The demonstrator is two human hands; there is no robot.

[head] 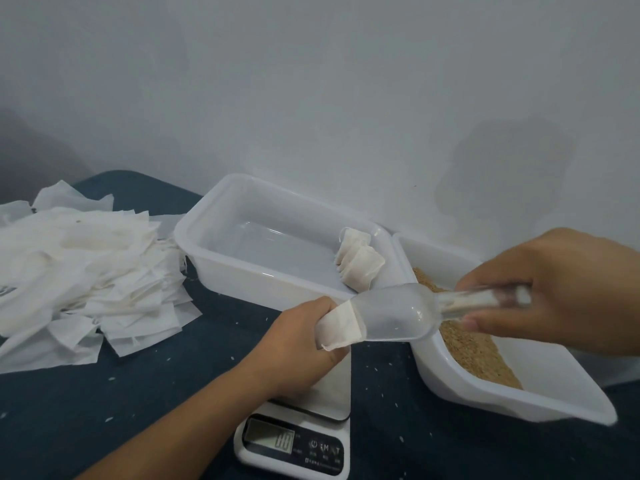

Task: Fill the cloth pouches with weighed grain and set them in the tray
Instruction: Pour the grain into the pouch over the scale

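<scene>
The left hand (304, 344) grips a small cloth pouch (337, 325) above the scale (304, 441). The right hand (554, 289) holds a clear scoop (394, 315) by its handle, and the scoop's tip sits inside the pouch's mouth. The scoop looks empty, but it is hard to tell. To do this well, keep the mouth wide and tip the scoop up slowly so no grain (474, 351) spills on the worktop (138, 393). A few filled pouches (360, 263) lie in the tray (207, 233). Empty pouches (86, 271) sit piled at the left
</scene>
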